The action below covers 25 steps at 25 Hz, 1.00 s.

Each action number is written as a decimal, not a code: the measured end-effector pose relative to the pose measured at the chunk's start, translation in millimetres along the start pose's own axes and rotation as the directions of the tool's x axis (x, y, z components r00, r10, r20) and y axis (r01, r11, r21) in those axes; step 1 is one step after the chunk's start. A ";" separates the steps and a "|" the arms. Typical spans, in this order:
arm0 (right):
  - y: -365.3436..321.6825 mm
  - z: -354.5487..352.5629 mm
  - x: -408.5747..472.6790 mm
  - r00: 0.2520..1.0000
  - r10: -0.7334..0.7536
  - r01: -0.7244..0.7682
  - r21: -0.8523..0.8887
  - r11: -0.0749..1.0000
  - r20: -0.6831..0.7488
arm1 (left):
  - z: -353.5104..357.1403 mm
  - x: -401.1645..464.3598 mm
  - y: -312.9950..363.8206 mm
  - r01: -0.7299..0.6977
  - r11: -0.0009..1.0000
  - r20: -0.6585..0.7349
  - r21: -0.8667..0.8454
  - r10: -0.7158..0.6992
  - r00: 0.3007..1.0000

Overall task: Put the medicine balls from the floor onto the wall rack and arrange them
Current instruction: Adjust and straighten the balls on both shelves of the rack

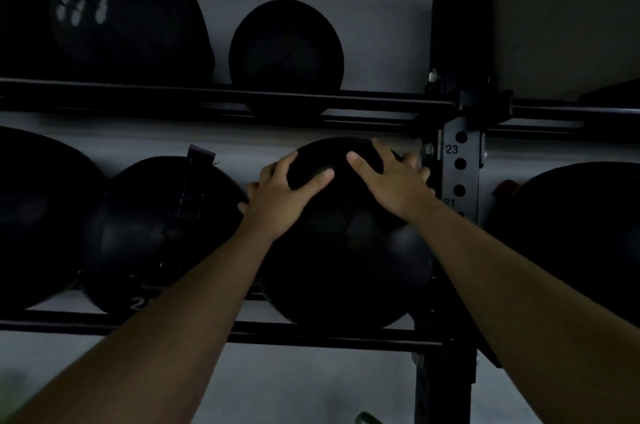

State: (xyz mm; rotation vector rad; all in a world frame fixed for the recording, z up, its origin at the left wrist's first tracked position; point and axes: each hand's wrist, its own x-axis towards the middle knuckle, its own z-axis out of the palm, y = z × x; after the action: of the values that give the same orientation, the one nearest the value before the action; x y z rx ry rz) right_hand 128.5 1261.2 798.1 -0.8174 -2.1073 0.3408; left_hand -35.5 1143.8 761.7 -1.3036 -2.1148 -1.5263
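Note:
A black medicine ball rests on the lower rails of the wall rack, right beside the upright post. My left hand lies spread over its upper left side. My right hand presses on its upper right side, fingers wrapped toward the wall. Both hands grip this ball. To its left sits another black ball with a stitched seam and a strap tab, touching my left fingers.
The upper shelf rail carries a large ball with white print and a smaller black ball. More balls sit at the far left and beyond the numbered post at the right. The scene is dim.

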 end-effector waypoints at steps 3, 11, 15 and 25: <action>15.4 11.6 -16.4 0.955 -0.223 0.241 0.074 0.968 -0.194 | 4.5 -4.7 -4.3 -0.038 0.998 -0.079 -0.041 0.035 0.996; 11.2 10.5 -16.2 0.946 -0.264 0.246 -0.111 0.963 -0.187 | -24.3 -6.6 2.1 -0.020 0.988 0.111 0.154 0.003 0.994; -41.1 37.4 -28.3 0.892 -0.399 0.338 -0.272 0.901 -0.212 | -81.6 2.4 -28.7 -0.059 0.935 0.054 0.350 0.043 0.998; -223.3 215.9 -82.3 0.981 -0.145 0.139 0.060 0.989 0.129 | -245.2 39.2 -182.1 0.164 0.970 -0.075 0.180 -0.153 0.985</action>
State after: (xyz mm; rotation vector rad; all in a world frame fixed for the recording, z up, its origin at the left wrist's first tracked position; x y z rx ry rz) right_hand -101.0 1048.4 725.6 -0.6253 -2.2574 0.3791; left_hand -269.7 944.3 774.2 -1.0350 -2.3064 -1.3670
